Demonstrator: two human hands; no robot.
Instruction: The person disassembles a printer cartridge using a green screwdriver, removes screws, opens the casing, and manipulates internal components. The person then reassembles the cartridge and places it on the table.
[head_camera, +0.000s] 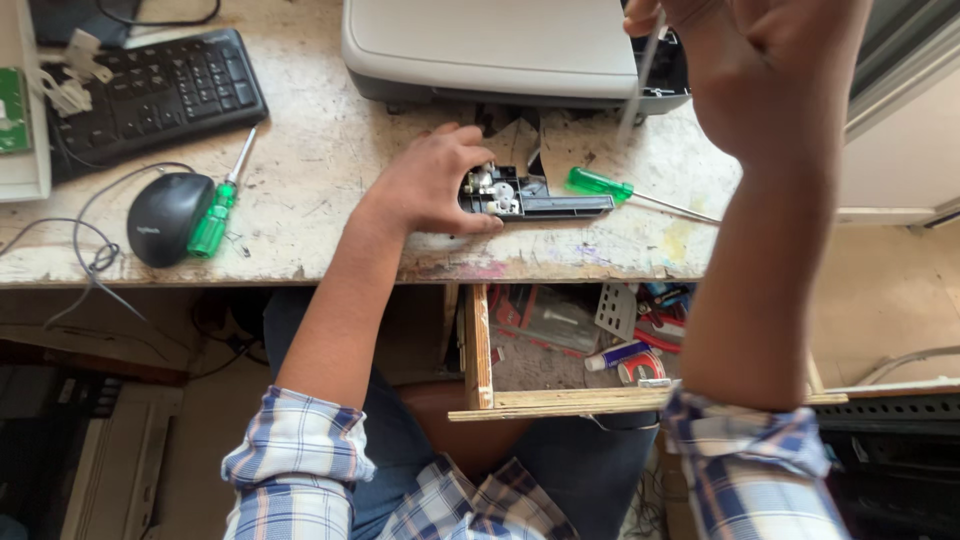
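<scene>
We hold a black plastic part (530, 197) down on the desk (320, 150) with our left hand (435, 180); our raised right hand (760, 70) pinches a thin tool (640, 75).

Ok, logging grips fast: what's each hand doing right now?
Left hand: closed on the black part, pinning it to the desk.
Right hand: raised, pinching a thin tool.

In the open drawer (480, 350) at five o'clock lies a flat red-and-grey package (545, 315), with a small white tube (615, 355) bearing a blue-and-red label (partly hidden) just beside it. At nine o'clock, a green label (10, 110) sits on a white box (25, 170).
</scene>
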